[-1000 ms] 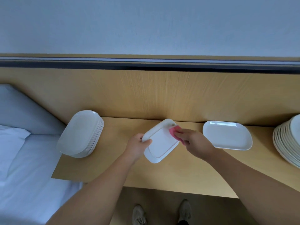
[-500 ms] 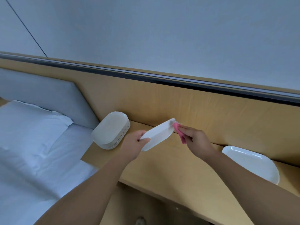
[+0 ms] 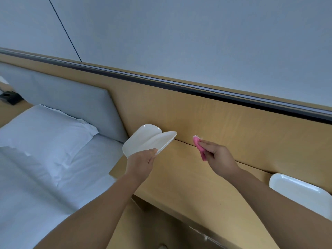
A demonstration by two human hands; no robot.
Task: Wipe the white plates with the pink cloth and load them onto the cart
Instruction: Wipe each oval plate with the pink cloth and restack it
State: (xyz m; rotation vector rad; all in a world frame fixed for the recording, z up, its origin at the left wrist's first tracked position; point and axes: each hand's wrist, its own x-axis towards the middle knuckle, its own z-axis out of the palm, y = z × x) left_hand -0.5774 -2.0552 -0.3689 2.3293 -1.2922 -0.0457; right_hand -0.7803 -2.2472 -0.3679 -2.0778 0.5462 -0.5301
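Your left hand (image 3: pixel 142 163) pinches the white oblong ceramic plate (image 3: pixel 166 141) by its near rim above the wooden bench (image 3: pixel 179 178), left end. Your right hand (image 3: pixel 220 156) grips the crumpled pink cloth (image 3: pixel 198 145), clear of it. Wiping seems finished. Next, find the cart, unseen here.

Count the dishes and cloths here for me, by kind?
Single white plates: 2, the held plate in the left hand and the right plate on the shelf.
Plate stacks: 1, the stack behind the held plate; only its top shows.
Pink cloths: 1, the pink cloth in the right hand.
Total: 4.
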